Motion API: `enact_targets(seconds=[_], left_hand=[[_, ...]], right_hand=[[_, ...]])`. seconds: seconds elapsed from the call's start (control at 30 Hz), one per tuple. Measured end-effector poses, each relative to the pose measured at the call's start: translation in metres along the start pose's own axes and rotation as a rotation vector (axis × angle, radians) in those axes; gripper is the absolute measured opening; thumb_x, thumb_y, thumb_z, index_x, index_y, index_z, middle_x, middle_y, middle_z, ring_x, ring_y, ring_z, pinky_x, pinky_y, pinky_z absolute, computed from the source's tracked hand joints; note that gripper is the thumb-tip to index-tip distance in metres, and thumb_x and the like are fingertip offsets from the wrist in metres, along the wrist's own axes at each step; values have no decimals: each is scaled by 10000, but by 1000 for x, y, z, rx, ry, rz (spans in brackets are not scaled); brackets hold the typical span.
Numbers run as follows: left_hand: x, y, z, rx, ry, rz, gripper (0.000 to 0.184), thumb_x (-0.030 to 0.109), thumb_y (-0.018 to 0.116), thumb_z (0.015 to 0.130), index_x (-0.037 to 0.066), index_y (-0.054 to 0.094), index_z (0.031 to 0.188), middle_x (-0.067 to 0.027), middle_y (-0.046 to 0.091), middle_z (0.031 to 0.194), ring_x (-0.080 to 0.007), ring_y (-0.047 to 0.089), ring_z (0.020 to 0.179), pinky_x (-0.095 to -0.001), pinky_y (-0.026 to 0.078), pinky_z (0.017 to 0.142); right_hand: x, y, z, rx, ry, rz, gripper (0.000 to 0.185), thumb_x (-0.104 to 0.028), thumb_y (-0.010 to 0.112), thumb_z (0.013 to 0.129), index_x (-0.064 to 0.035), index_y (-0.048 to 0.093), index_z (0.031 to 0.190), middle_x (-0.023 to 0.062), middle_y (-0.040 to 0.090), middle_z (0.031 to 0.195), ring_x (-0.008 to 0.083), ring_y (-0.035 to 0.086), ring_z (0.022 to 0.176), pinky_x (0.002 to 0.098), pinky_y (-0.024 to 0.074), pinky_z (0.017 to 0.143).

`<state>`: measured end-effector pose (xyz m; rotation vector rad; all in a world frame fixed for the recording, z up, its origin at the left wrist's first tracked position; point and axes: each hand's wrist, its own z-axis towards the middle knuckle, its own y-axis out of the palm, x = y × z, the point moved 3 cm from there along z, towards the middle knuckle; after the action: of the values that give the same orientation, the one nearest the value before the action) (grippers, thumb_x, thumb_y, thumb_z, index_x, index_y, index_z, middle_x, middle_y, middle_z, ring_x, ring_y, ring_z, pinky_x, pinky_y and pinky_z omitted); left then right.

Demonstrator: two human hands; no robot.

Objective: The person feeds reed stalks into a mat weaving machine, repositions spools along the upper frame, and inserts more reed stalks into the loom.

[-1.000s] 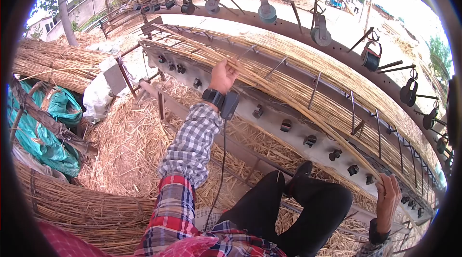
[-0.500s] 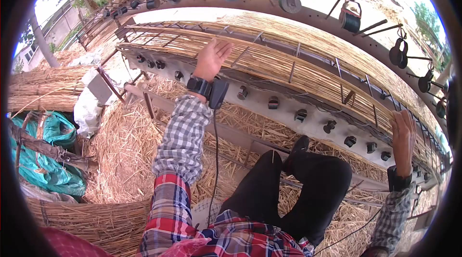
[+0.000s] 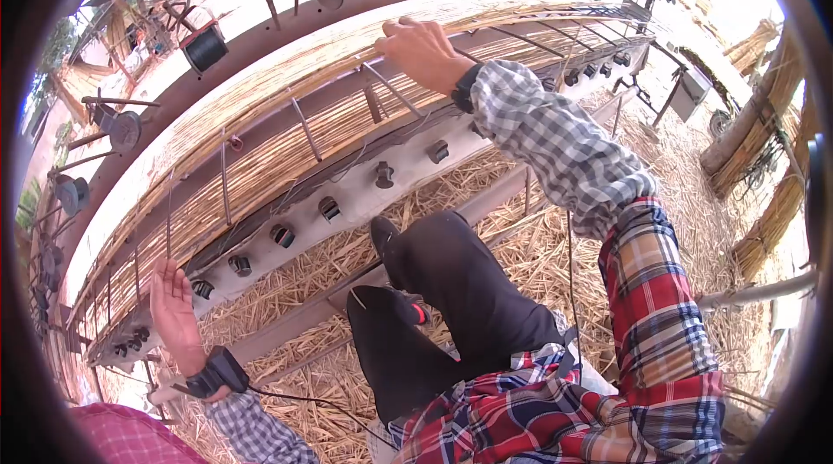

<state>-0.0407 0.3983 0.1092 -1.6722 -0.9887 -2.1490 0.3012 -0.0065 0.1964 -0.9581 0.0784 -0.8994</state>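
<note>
View swung right. Left hand (image 3: pixel 178 318) loose, holding nothing, near pale board (image 3: pixel 356 197). Right hand (image 3: pixel 425 54) now reaches over reeds (image 3: pixel 338 121), fingers curled; can't tell grip. Work seems shifted rightward.

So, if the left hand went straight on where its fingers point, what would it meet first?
The left hand would probably meet the thin rod just past its fingertips, beside the reeds, though depth is unclear.
</note>
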Motion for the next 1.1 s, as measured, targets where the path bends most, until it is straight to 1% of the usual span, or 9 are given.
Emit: enact_targets(seconds=[0.2, 0.47, 0.53, 0.6, 0.67, 0.83, 0.93, 1.03, 1.1], left_hand=[[-15, 29, -9, -63, -36, -6, 401, 276, 524, 965, 17, 517, 1271, -74, 600, 1157, -117, 574, 982, -256, 468, 874], [-9, 129, 30, -321, -179, -140, 476, 288, 505, 978, -83, 451, 1272, -207, 528, 1285, -175, 574, 1089, -262, 476, 957], [-13, 154, 34, -394, -229, -259, 493, 286, 525, 967, -113, 447, 1244, -226, 529, 1274, -178, 583, 1072, -249, 506, 918], [-27, 151, 55, -260, -205, -282, 450, 255, 543, 959, -105, 463, 1216, -223, 546, 1248, -170, 601, 1017, -249, 537, 840], [-32, 157, 62, -398, -248, -438, 399, 222, 548, 957, -90, 488, 1198, -205, 575, 1198, -172, 618, 935, -260, 552, 770], [-38, 153, 71, -243, -171, -367, 159, 154, 505, 976, 1, 547, 962, -178, 585, 1183, -145, 587, 791, -264, 509, 660], [-41, 149, 76, -230, -163, -387, 161, 154, 497, 979, 2, 543, 954, -170, 585, 1167, -140, 569, 769, -266, 495, 651], [-38, 149, 73, -248, -177, -396, 148, 144, 494, 979, 7, 540, 948, -157, 585, 1147, -137, 556, 752, -266, 488, 655], [-38, 148, 72, -266, -194, -404, 145, 141, 493, 979, 8, 540, 949, -154, 586, 1141, -138, 558, 753, -266, 488, 656]], right_hand=[[-6, -6, 11, 35, 27, -38, 95, -111, 620, 767, -57, 695, 789, 131, 636, 902, 257, 647, 829, 370, 529, 657], [-28, -70, -44, 178, -9, -64, 102, -115, 626, 744, -44, 690, 782, 108, 639, 895, 239, 631, 881, 349, 528, 671], [-31, -75, -54, 146, 11, -73, 109, -121, 635, 736, -43, 687, 792, 101, 639, 895, 233, 621, 906, 347, 520, 708], [-33, -80, -60, 209, -47, -55, 114, -121, 644, 719, -48, 687, 796, 94, 639, 897, 223, 611, 915, 339, 505, 749], [-33, -80, -63, 216, -45, -64, 112, -120, 646, 706, -55, 683, 788, 87, 637, 896, 213, 604, 906, 332, 492, 769], [-29, -88, -78, 301, -24, 83, 127, -104, 644, 689, -45, 651, 801, 77, 585, 923, 221, 594, 855, 336, 488, 718], [-25, -100, -100, 433, 15, 270, 198, -139, 660, 739, -46, 607, 905, 79, 519, 964, 226, 582, 835, 339, 484, 668], [8, -109, -143, 400, 460, 653, 183, -221, 596, 883, -45, 591, 934, 76, 554, 861, 196, 584, 749, 313, 485, 638], [50, -90, -181, 388, 787, 957, 303, -306, 501, 961, -18, 596, 966, 60, 589, 818, 166, 587, 709, 282, 487, 627]])
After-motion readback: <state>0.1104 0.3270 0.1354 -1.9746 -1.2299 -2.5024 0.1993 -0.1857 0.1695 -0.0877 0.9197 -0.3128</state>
